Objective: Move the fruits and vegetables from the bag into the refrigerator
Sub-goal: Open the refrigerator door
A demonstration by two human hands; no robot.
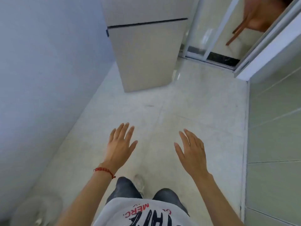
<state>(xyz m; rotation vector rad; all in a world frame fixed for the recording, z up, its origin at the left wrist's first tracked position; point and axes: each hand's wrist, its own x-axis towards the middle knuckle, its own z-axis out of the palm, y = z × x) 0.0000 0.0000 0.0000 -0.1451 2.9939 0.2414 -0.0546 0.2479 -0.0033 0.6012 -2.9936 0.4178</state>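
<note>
A beige two-door refrigerator stands ahead against the left wall, both doors closed. My left hand and my right hand are held out in front of me over the pale floor, palms down, fingers spread, holding nothing. A red bead bracelet circles my left wrist. No bag, fruit or vegetable is in view. Both hands are well short of the refrigerator.
A plain wall runs along the left. A sliding glass door frame sits right of the refrigerator, a wooden chair behind it. A tiled wall closes the right side. A white fan base stands at bottom left.
</note>
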